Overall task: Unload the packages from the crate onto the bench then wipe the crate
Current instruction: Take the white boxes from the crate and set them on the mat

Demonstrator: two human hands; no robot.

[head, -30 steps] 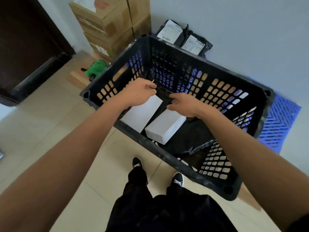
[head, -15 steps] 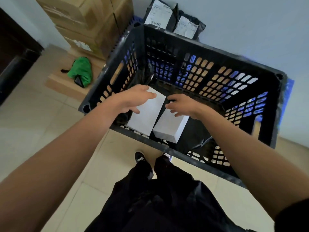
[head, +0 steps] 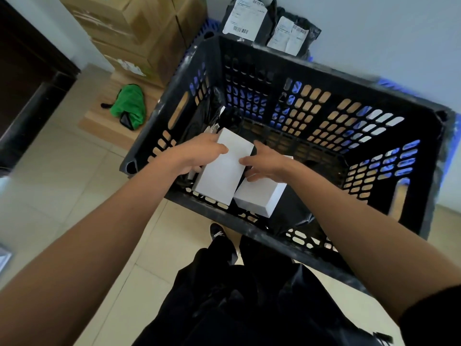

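A: Boxes first, I think. Where are they now?

B: Two white boxes lie side by side inside the black crate [head: 294,116], in the centre of the frame, near its close wall. The left white box [head: 223,168] is a little raised and tilted; the right white box [head: 259,196] lies lower, beside it, and they seem to touch along one long side.

A: And the hands?

B: The left hand [head: 197,156] holds the left box, with the thumb on top and the fingers curled around its left edge. The right hand [head: 268,162] is between the two boxes. Its thumb reaches to the right edge of the left box, the fingers rest on top of the right box. If it really grips, I cannot tell.

A: How will such a box handle?

B: It looks like stiff, smooth cardboard with sharp corners, so it should keep its shape. I judge it is light, but the weight is not shown. The smooth faces may slip, so better to take it across the narrow width, thumb on one long side and fingers on the other.

A: Anything else in the crate?

B: Black plastic bags [head: 289,213], soft and wrinkled, under and beside the boxes. They will sag, so grip them by a fold.

A: Around the crate?

B: Two black parcels with labels [head: 269,23] are at the top, brown cartons [head: 139,33] at the upper left, a green cloth [head: 129,106] at the left.
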